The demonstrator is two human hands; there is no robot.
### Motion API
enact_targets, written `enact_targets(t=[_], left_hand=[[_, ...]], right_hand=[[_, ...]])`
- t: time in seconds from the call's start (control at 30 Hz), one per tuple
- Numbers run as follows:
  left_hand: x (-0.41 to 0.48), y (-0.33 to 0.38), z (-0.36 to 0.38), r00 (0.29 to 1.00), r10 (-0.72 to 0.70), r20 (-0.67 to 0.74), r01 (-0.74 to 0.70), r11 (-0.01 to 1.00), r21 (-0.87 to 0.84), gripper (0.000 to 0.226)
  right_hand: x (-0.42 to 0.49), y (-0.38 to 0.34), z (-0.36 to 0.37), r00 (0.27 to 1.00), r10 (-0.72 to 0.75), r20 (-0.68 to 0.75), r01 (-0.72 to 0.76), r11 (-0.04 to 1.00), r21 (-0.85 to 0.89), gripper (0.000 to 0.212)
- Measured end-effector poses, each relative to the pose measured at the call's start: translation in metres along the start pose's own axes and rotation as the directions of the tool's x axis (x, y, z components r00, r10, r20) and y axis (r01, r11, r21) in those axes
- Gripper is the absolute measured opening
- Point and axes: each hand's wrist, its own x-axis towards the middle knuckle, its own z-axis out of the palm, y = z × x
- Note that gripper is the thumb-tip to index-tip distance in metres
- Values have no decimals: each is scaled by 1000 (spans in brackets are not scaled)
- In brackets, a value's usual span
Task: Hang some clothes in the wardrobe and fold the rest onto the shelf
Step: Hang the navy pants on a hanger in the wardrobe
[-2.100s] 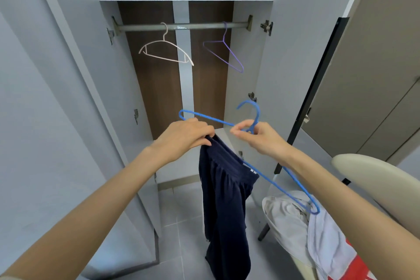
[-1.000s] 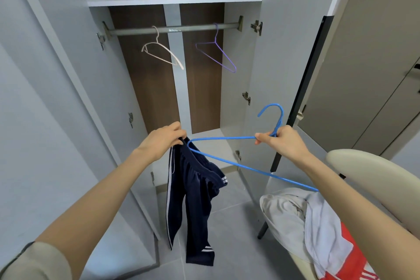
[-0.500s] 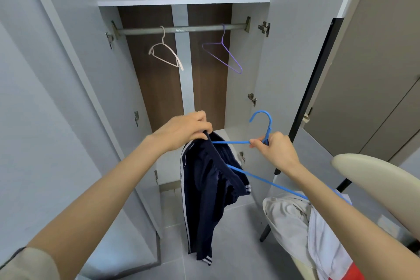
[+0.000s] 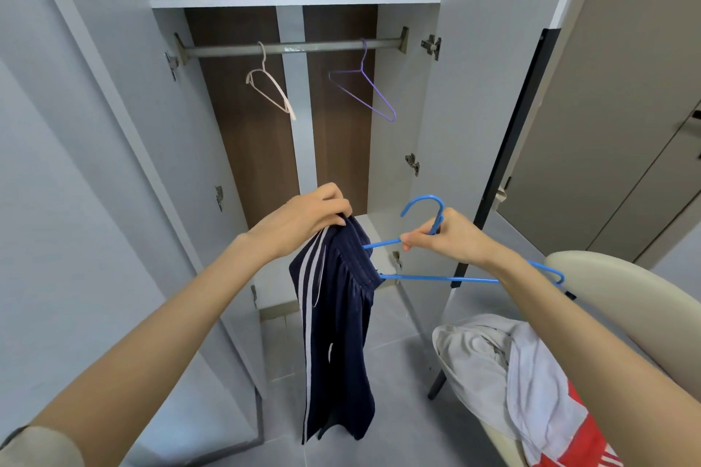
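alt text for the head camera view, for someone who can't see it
A person's left hand grips navy striped shorts partly threaded on a blue hanger, pinched near its hook by the right hand. Ahead, an open wardrobe's rail carries a white hanger and a purple hanger; clothes lie piled on a chair at right.

One wide-angle head view looks forward and down from the person's head. It faces the open grey wardrobe (image 4: 402, 95), hands close below.

We observed two bare forearms, the left hand (image 4: 303, 218) and right hand (image 4: 451, 239) ungloved; a pale beige sleeve (image 4: 38, 445) with a dark edge covered the left upper arm.
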Motion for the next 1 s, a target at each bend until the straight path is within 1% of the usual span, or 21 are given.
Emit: enact_targets(t=[0.1,0.2,0.3,0.33,0.37,0.43,0.53,0.57,0.6,0.63,0.67,0.7,0.73,0.77,0.8,0.83,0.87,0.9,0.93,0.97,1.0], left_hand=[[3,7,5,999,-19,-44,12,988,-155,10],[6,17,15,996,-69,-59,52,968,-246,10],[5,27,18,986,-165,28,166,941,-294,8],[5,30,19,981,-181,71,193,951,-241,10],[4,32,19,979,-179,97,192,972,-139,16],[3,36,19,981,-174,88,169,984,55,25],[2,35,14,984,-178,-4,177,976,125,26],[2,34,13,984,-178,-28,181,975,129,26],[2,33,13,983,-177,-54,183,973,138,27],[2,32,12,981,-176,-84,187,971,150,27],[2,30,12,977,-178,-118,195,969,154,27],[3,27,10,970,-190,-153,212,967,144,26],[4,24,9,959,-211,-187,236,964,123,24],[4,20,6,948,-238,-211,262,960,97,21],[4,18,4,939,-260,-224,281,957,71,18],[4,16,2,934,-275,-226,293,955,46,16],[4,15,1,932,-283,-224,296,955,23,16],[4,14,1,932,-287,-221,294,956,0,16],[4,15,1,932,-289,-219,292,956,-20,18],[5,17,2,931,-291,-219,290,956,-38,19],[5,18,2,930,-290,-224,286,957,-53,20]], right_hand=[[6,-6,0,1000,-1,17,1,1000,19,20],[6,-10,2,1000,5,-28,-2,995,102,23],[0,-11,3,997,19,-75,-3,978,211,21],[-2,-11,1,996,24,-88,-2,968,251,20],[-3,-10,0,995,22,-99,6,962,274,20],[-6,-12,-4,991,16,-130,22,959,282,17],[-9,-10,-11,971,32,-236,61,926,374,11],[-9,-7,-12,954,29,-300,86,928,363,8],[-9,-3,-10,924,15,-381,109,948,300,3],[-10,2,-6,873,-6,-488,111,976,187,11],[-12,9,1,790,-22,-613,109,989,105,20],[-18,12,8,677,-28,-736,116,991,70,23],[-25,16,18,576,-33,-817,153,986,68,20],[-31,18,29,520,-60,-852,184,982,43,20],[-36,24,40,553,-133,-823,204,979,-21,21],[-38,29,50,666,-208,-716,199,975,-99,18],[-37,32,62,806,-255,-535,194,967,-167,14],[-36,31,72,924,-235,-301,179,963,-203,28],[-32,33,82,978,-185,-95,165,968,-188,50],[-27,32,91,989,-143,27,146,980,-136,68],[-21,30,97,990,-124,63,128,989,-71,79]])
